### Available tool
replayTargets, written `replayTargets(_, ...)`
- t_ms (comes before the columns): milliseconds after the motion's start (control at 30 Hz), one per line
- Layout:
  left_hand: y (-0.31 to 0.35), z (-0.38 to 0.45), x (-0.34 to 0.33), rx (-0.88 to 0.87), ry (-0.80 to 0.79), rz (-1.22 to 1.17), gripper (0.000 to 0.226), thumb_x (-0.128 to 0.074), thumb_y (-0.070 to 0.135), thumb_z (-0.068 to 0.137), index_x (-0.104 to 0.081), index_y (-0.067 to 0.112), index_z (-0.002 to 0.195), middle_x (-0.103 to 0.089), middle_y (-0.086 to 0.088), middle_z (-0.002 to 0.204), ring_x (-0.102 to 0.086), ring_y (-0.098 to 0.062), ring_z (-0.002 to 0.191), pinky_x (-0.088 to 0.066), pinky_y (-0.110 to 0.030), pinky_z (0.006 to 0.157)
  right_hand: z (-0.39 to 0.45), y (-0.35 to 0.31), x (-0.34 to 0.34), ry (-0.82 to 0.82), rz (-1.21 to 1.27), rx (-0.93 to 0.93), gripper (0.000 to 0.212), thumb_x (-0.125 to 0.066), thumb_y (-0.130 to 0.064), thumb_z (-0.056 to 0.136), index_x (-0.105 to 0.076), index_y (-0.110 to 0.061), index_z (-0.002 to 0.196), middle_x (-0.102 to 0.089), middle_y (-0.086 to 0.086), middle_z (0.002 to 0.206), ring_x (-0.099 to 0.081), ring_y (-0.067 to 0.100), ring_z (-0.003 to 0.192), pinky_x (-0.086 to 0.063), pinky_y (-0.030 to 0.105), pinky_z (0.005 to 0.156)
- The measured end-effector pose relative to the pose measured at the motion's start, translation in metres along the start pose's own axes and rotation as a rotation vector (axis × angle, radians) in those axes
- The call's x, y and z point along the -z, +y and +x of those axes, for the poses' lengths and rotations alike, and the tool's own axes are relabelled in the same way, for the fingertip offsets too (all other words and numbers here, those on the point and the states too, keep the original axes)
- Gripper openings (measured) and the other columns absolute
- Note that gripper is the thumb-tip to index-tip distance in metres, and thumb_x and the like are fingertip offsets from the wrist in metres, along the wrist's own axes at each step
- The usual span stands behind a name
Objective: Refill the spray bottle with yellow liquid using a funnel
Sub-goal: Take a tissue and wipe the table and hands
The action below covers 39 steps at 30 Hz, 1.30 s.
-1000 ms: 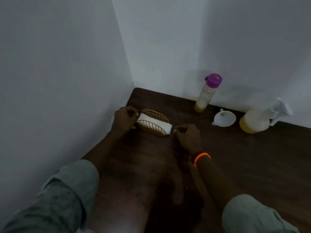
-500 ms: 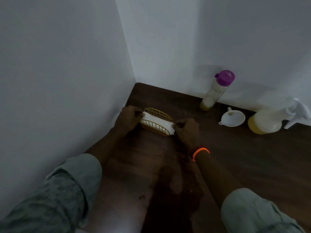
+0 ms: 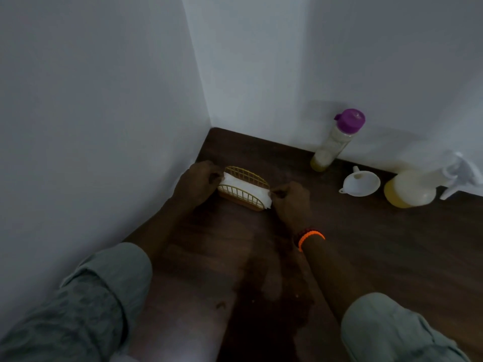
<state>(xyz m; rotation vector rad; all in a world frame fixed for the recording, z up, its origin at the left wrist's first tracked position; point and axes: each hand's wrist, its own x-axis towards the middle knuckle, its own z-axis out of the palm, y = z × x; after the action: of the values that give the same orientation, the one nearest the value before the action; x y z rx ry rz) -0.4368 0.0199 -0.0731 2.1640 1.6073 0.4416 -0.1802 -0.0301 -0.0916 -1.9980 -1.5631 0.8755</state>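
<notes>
A white spray bottle (image 3: 413, 188) with yellow liquid low in its body stands at the right against the wall. A white funnel (image 3: 362, 182) rests mouth-up on the table to its left. Behind the funnel stands a tall clear bottle (image 3: 333, 145) with a purple cap and a little yellow liquid at the bottom. Far from these, my left hand (image 3: 197, 182) and my right hand (image 3: 291, 201) pinch the two ends of the white napkins (image 3: 243, 185) that sit in a gold wire holder (image 3: 244, 197).
The dark wooden table (image 3: 366, 244) fits into a corner of white walls, close on the left and behind. A dark wet-looking patch (image 3: 264, 296) spreads over the near part of the tabletop between my forearms.
Both hands have closed in on the ends of the napkins in the holder. My view has shifted left, so the bottles and funnel sit further right in the frame.
</notes>
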Motion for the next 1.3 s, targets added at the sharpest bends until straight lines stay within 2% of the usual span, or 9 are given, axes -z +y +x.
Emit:
replayTargets(100,0.001,-0.004,0.005,-0.057,0.021,0.002,0.014,-0.064,0.021,0.093,-0.074,0.011,0.098,-0.070,-0.005,0.098,-0.065,-0.020,0.086,-0.047,-0.025,0.075,-0.004,-0.001,0.000,0.033,0.010,0.049,0.016,-0.072,-0.018,0.089,-0.078,-0.011,0.102,-0.070,0.005,0.104,-0.059,0.011,0.092,-0.054,0.035,0.091)
replayTargets(300,0.012,-0.013,0.022,-0.164,0.106,-0.076,0.008,-0.063,0.015,0.093,-0.068,0.012,0.099,-0.069,-0.003,0.099,-0.065,-0.017,0.089,-0.055,-0.034,0.079,-0.011,-0.005,0.005,0.071,0.032,0.073,0.015,-0.073,-0.015,0.087,-0.079,-0.011,0.100,-0.071,0.004,0.103,-0.060,0.011,0.089,-0.047,0.024,0.082)
replayTargets(367,0.019,-0.016,0.030,-0.191,0.111,-0.088,0.006,-0.063,0.015,0.094,-0.066,0.013,0.099,-0.069,-0.001,0.097,-0.064,-0.015,0.087,-0.055,-0.034,0.076,-0.013,-0.004,0.007,0.094,0.047,0.084,0.014,-0.074,-0.014,0.086,-0.080,-0.011,0.098,-0.072,0.005,0.100,-0.060,0.011,0.087,-0.048,0.026,0.081)
replayTargets(600,0.042,-0.028,0.055,-0.208,0.130,-0.162,0.003,-0.063,0.017,0.096,-0.065,0.016,0.097,-0.069,0.006,0.090,-0.063,-0.003,0.078,-0.052,-0.020,0.065,-0.027,-0.008,0.017,0.149,0.100,0.138,0.010,-0.073,-0.019,0.085,-0.078,-0.016,0.094,-0.072,-0.001,0.094,-0.064,0.009,0.086,-0.057,0.035,0.083)
replayTargets(800,0.062,-0.046,0.071,-0.140,0.164,-0.296,0.002,-0.069,0.015,0.091,-0.070,0.016,0.092,-0.072,0.006,0.086,-0.066,-0.007,0.075,-0.047,-0.010,0.065,-0.054,-0.015,0.045,0.162,0.308,0.175,0.006,-0.073,-0.014,0.082,-0.075,-0.016,0.086,-0.076,-0.005,0.088,-0.071,0.004,0.083,-0.061,0.031,0.075)
replayTargets(933,0.080,-0.067,0.072,-0.096,0.158,-0.398,0.004,-0.073,0.016,0.089,-0.075,0.015,0.092,-0.074,0.006,0.086,-0.069,-0.007,0.072,-0.054,-0.019,0.066,-0.082,-0.018,0.073,0.105,0.449,0.150,0.010,-0.069,-0.007,0.084,-0.072,-0.013,0.076,-0.075,0.002,0.079,-0.071,0.011,0.079,-0.060,0.031,0.072)
replayTargets(1033,0.100,-0.085,0.070,-0.134,0.133,-0.420,0.005,-0.073,0.016,0.089,-0.075,0.015,0.093,-0.075,0.003,0.089,-0.071,-0.012,0.079,-0.061,-0.030,0.071,-0.109,-0.014,0.098,-0.098,0.526,0.133,0.010,-0.065,-0.002,0.087,-0.072,-0.005,0.080,-0.076,0.005,0.086,-0.072,0.013,0.087,-0.057,0.032,0.078)
replayTargets(1100,0.117,-0.098,0.069,-0.197,0.109,-0.387,0.006,-0.073,0.015,0.089,-0.075,0.014,0.094,-0.074,0.004,0.091,-0.070,-0.009,0.083,-0.061,-0.030,0.077,-0.128,-0.010,0.110,-0.200,0.572,0.127,0.007,-0.064,-0.001,0.088,-0.072,-0.002,0.088,-0.077,0.006,0.096,-0.072,0.016,0.095,-0.058,0.036,0.086)
replayTargets(1300,0.173,-0.130,0.061,-0.451,0.025,-0.279,0.010,-0.073,0.011,0.088,-0.072,0.011,0.098,-0.072,0.005,0.098,-0.066,-0.003,0.093,-0.056,-0.022,0.084,-0.168,-0.018,0.132,-0.185,0.466,0.280,0.014,-0.074,-0.021,0.087,-0.076,-0.019,0.101,-0.076,-0.006,0.102,-0.071,0.007,0.099,-0.058,0.031,0.088)
